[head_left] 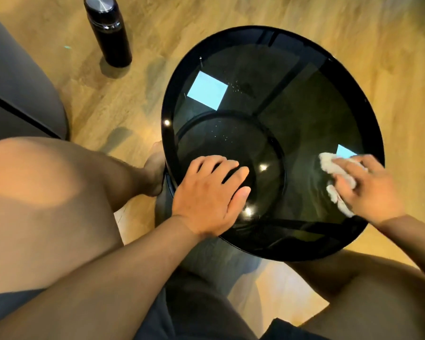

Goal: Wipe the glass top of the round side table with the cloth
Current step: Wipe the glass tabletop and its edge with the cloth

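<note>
Left knee (pixel 35 180) nearest, bare, lower left. White cloth (pixel 326 163) lies bunched on the near-right part of the round table's dark glass top (pixel 292 106), under the right hand (pixel 371 190); fingers apparently extended, pressing it down (blurred). Left hand (pixel 206 192) flat on glass, near-left, fingers spread, holding nothing. Black bottle (pixel 107 30) upright on wood floor (pixel 353 33) beyond.
</note>
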`<control>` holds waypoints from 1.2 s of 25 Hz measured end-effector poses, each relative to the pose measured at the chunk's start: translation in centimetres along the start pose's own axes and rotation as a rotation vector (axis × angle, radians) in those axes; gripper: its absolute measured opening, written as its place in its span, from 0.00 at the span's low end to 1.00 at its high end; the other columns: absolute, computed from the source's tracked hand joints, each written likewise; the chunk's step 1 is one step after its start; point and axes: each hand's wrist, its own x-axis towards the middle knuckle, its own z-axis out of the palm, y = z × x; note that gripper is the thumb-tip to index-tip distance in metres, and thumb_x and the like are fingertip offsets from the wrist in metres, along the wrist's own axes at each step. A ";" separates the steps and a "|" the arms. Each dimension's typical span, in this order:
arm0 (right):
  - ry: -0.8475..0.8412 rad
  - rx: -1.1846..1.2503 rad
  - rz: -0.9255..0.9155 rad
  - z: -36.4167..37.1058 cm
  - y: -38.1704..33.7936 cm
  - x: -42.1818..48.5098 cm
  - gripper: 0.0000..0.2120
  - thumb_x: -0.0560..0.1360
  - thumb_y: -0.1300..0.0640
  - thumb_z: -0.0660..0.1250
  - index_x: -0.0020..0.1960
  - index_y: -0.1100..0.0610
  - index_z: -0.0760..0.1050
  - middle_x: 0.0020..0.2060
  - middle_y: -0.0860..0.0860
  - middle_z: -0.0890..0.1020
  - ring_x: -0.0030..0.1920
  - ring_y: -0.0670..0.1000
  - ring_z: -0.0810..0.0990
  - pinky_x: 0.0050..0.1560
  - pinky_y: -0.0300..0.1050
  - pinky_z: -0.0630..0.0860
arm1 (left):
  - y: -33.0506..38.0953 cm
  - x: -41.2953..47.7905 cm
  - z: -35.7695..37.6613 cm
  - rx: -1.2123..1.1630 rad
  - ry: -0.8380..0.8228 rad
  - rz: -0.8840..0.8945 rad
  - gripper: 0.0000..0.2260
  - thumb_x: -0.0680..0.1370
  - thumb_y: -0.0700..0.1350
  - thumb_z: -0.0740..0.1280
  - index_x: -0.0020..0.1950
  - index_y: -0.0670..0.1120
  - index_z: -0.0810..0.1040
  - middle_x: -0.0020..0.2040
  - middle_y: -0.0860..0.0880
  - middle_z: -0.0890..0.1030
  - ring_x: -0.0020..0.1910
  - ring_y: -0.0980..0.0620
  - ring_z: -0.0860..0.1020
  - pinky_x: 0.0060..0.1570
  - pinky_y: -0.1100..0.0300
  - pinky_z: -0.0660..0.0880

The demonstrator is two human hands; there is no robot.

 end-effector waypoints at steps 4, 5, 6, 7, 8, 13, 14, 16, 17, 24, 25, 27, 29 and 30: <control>0.065 -0.057 0.458 1.2 4.1 7.5 0.19 0.73 0.43 0.56 0.58 0.50 0.75 0.50 0.59 0.81 0.50 0.63 0.80 0.52 0.61 0.78 | 0.0 0.2 0.2 -0.033 0.031 0.002 0.19 0.80 0.52 0.57 0.65 0.46 0.78 0.62 0.47 0.80 0.63 0.44 0.75 0.64 0.46 0.68; 0.090 0.001 0.606 1.5 3.8 8.9 0.20 0.71 0.42 0.56 0.57 0.50 0.74 0.49 0.59 0.81 0.51 0.63 0.80 0.53 0.59 0.78 | 0.0 0.3 0.3 -0.035 0.038 0.000 0.19 0.80 0.52 0.57 0.65 0.46 0.78 0.62 0.47 0.80 0.63 0.44 0.75 0.64 0.46 0.68; 0.114 0.045 0.724 1.6 2.8 10.0 0.21 0.70 0.43 0.56 0.57 0.51 0.74 0.49 0.61 0.81 0.52 0.64 0.80 0.54 0.58 0.77 | -0.1 0.4 0.3 -0.037 0.041 0.001 0.19 0.80 0.52 0.57 0.65 0.46 0.78 0.62 0.47 0.80 0.63 0.44 0.75 0.64 0.47 0.68; 0.124 0.047 0.746 1.7 0.7 10.3 0.21 0.71 0.44 0.57 0.59 0.53 0.74 0.51 0.63 0.80 0.54 0.65 0.78 0.55 0.57 0.76 | -0.1 0.5 0.4 -0.040 0.037 0.004 0.19 0.80 0.52 0.57 0.65 0.46 0.78 0.62 0.47 0.80 0.63 0.45 0.75 0.64 0.47 0.68; 0.117 0.022 0.700 1.4 -2.0 9.8 0.21 0.73 0.46 0.58 0.60 0.54 0.75 0.53 0.64 0.79 0.55 0.67 0.77 0.54 0.57 0.75 | -0.1 0.5 0.4 -0.044 0.030 0.001 0.19 0.80 0.52 0.57 0.66 0.46 0.77 0.62 0.47 0.80 0.63 0.45 0.75 0.64 0.48 0.68; 0.070 0.205 0.147 0.4 -16.7 -0.4 0.16 0.71 0.48 0.65 0.57 0.49 0.79 0.49 0.54 0.77 0.49 0.59 0.76 0.41 0.49 0.74 | 0.3 0.6 -0.4 -0.001 -0.029 -0.041 0.21 0.81 0.54 0.54 0.68 0.46 0.73 0.64 0.47 0.77 0.63 0.45 0.74 0.64 0.47 0.67; 0.038 0.230 0.006 0.1 -18.1 -3.3 0.16 0.71 0.47 0.66 0.57 0.50 0.80 0.48 0.54 0.77 0.47 0.57 0.76 0.39 0.47 0.75 | 0.4 0.6 -0.5 0.000 -0.030 -0.043 0.20 0.81 0.54 0.54 0.68 0.46 0.73 0.64 0.46 0.77 0.63 0.45 0.73 0.65 0.47 0.66; 0.006 0.268 -0.230 -0.4 -17.2 -7.3 0.16 0.70 0.48 0.67 0.56 0.51 0.80 0.47 0.54 0.78 0.45 0.56 0.77 0.35 0.46 0.76 | 0.4 0.5 -0.6 0.004 -0.029 -0.042 0.20 0.81 0.54 0.53 0.67 0.46 0.72 0.64 0.46 0.76 0.63 0.45 0.73 0.65 0.47 0.65; -0.007 0.267 -0.292 -0.7 -14.8 -7.8 0.17 0.70 0.48 0.66 0.57 0.50 0.79 0.48 0.54 0.78 0.45 0.56 0.78 0.35 0.46 0.77 | 0.5 0.6 -0.5 0.013 -0.035 -0.042 0.20 0.81 0.54 0.53 0.68 0.46 0.72 0.64 0.46 0.76 0.63 0.45 0.72 0.66 0.47 0.64; -0.076 -0.076 0.587 -0.3 2.7 -2.0 0.19 0.75 0.45 0.56 0.64 0.47 0.71 0.55 0.62 0.78 0.51 0.65 0.79 0.50 0.53 0.75 | 0.7 0.6 -0.1 0.062 -0.050 -0.056 0.20 0.81 0.56 0.53 0.67 0.47 0.71 0.64 0.47 0.75 0.63 0.46 0.72 0.69 0.46 0.61; -0.052 -0.081 0.622 0.1 1.3 -1.4 0.19 0.76 0.46 0.55 0.64 0.49 0.71 0.53 0.63 0.78 0.50 0.65 0.79 0.50 0.52 0.73 | 0.7 0.7 0.0 0.065 -0.043 -0.059 0.20 0.81 0.56 0.53 0.67 0.47 0.71 0.64 0.47 0.75 0.62 0.46 0.72 0.69 0.46 0.61; -0.039 -0.077 0.589 0.1 -3.0 -2.2 0.17 0.77 0.48 0.56 0.63 0.50 0.72 0.52 0.62 0.77 0.48 0.64 0.79 0.46 0.49 0.70 | 0.6 0.6 -0.1 0.059 -0.034 -0.058 0.20 0.81 0.56 0.54 0.66 0.47 0.72 0.63 0.47 0.76 0.62 0.46 0.73 0.69 0.45 0.62; -0.042 -0.041 0.473 -0.2 -7.8 -4.2 0.16 0.77 0.47 0.58 0.62 0.50 0.73 0.53 0.60 0.77 0.46 0.64 0.80 0.43 0.48 0.71 | 0.5 0.6 -0.2 0.059 -0.032 -0.053 0.20 0.81 0.56 0.54 0.66 0.46 0.73 0.62 0.47 0.76 0.61 0.46 0.74 0.69 0.44 0.63; -0.041 -0.020 0.440 -0.4 -10.3 -5.2 0.16 0.77 0.46 0.59 0.62 0.49 0.74 0.52 0.58 0.77 0.46 0.64 0.80 0.42 0.49 0.73 | 0.6 0.6 -0.3 0.067 -0.036 -0.047 0.20 0.80 0.55 0.53 0.65 0.46 0.73 0.62 0.47 0.77 0.61 0.46 0.74 0.69 0.44 0.63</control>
